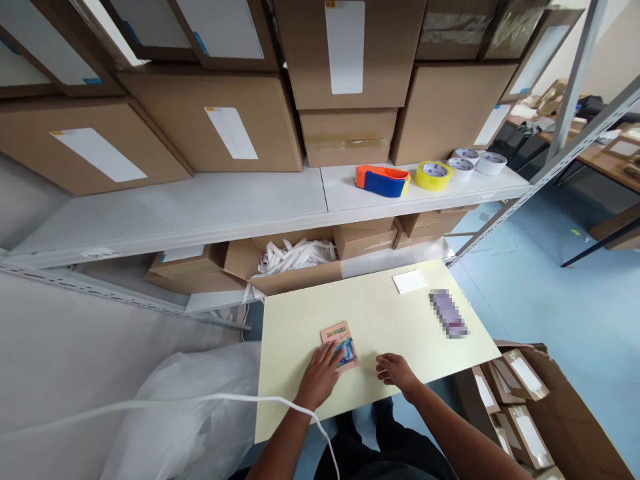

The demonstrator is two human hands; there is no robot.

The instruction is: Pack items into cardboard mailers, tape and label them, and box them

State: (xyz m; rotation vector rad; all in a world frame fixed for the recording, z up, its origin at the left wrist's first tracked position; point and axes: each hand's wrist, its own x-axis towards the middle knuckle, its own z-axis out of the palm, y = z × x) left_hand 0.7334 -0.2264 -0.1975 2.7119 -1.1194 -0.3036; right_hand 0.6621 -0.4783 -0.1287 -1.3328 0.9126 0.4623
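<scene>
A small pink card pack [339,343] with a blue picture lies on the pale yellow table [380,313] near its front edge. My left hand [320,375] rests on the pack's lower left corner, fingers stretched flat over it. My right hand [397,370] sits on the table just right of the pack, fingers curled down against the surface with nothing seen in them. A white square card [410,281] and a blurred purple flat item [449,313] lie farther back on the right.
A white shelf [250,200] behind carries cardboard boxes, an orange and blue tape dispenser [382,180], a yellow tape roll [433,175] and white rolls. An open carton of packets [520,407] stands at right; a white bag [185,413] and a cord at left.
</scene>
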